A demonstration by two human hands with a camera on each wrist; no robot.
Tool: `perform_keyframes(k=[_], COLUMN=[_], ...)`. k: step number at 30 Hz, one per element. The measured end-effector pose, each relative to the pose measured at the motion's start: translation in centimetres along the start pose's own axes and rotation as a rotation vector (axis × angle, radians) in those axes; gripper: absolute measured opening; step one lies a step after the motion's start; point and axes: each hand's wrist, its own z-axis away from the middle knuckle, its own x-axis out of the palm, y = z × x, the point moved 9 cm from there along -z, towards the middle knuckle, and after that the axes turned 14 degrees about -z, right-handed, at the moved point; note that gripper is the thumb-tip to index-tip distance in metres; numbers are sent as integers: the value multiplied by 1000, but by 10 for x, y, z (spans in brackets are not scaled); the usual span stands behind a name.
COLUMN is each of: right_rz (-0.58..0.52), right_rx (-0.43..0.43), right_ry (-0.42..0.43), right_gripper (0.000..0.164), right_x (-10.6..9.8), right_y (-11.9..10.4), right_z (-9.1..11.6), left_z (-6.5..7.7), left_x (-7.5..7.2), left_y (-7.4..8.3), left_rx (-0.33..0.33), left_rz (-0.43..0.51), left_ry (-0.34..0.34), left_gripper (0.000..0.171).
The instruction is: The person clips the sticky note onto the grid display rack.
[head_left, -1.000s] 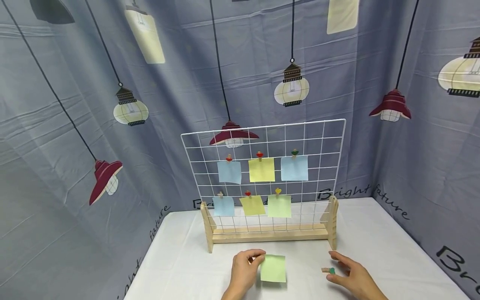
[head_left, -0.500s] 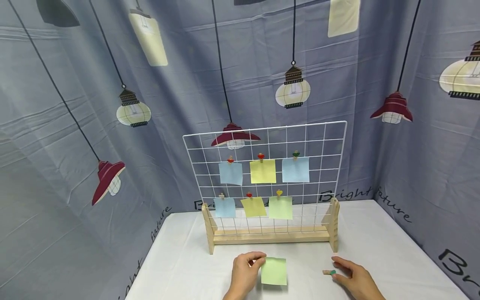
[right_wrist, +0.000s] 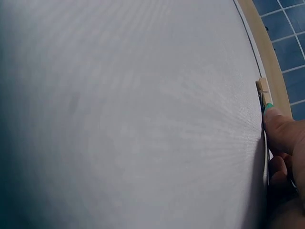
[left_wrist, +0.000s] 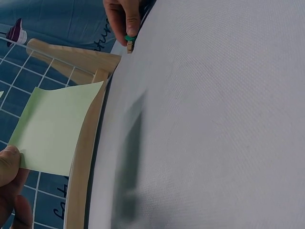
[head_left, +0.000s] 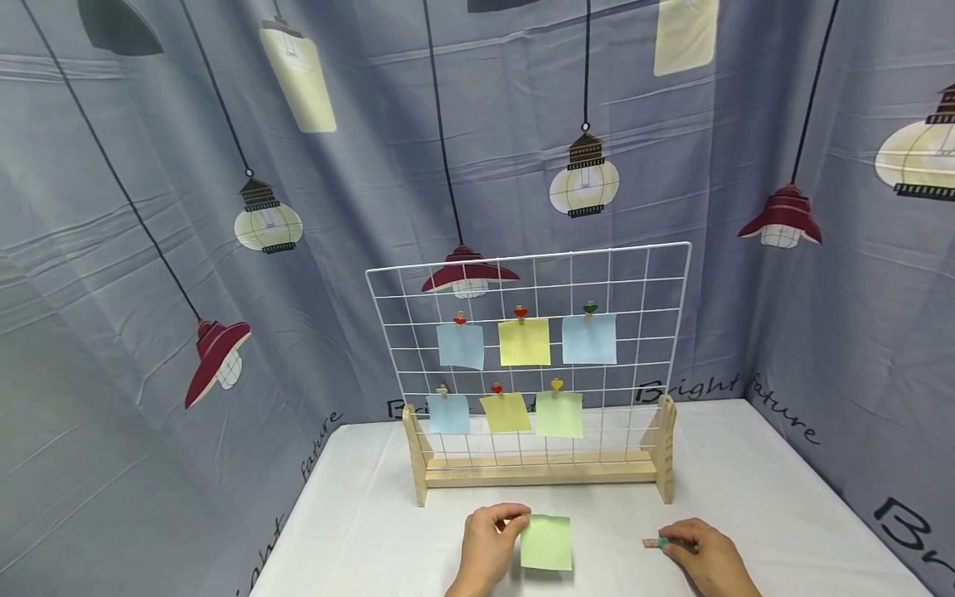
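Note:
My left hand (head_left: 488,543) pinches a light green sticky note (head_left: 546,543) by its upper left corner, holding it above the table. In the left wrist view the note (left_wrist: 59,129) spreads out from between thumb and fingers, and its shadow falls on the cloth. Off to the right, my right hand (head_left: 705,554) pinches a small wooden clothespin (head_left: 652,543) by its green end. The right wrist view shows the thumb on that green part, with the clothespin's bare wood (right_wrist: 261,87) sticking out past the fingertips.
Behind the hands stands a white wire grid (head_left: 634,332) on a wooden base (head_left: 540,473). Several blue, yellow and green notes hang on it from heart-topped clothespins, such as a yellow note (head_left: 525,342). A lamp-print curtain (head_left: 336,182) surrounds the white table (head_left: 358,514).
My right hand's fingers have come together on the green end of the clothespin, where they were spread apart before. The left hand keeps the note in nearly the same place.

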Motion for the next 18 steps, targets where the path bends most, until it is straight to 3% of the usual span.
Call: perform_keyframes(k=[18], right_rz=[-156], right_rx=[135], right_ry=[18], right_gripper=[17], right_x=[-3], right_y=[12], right_z=[1], left_z=[0], left_x=[0], left_y=[-2], left_rx=[-6], left_rz=[3], left_ry=[6], left_gripper=[8])
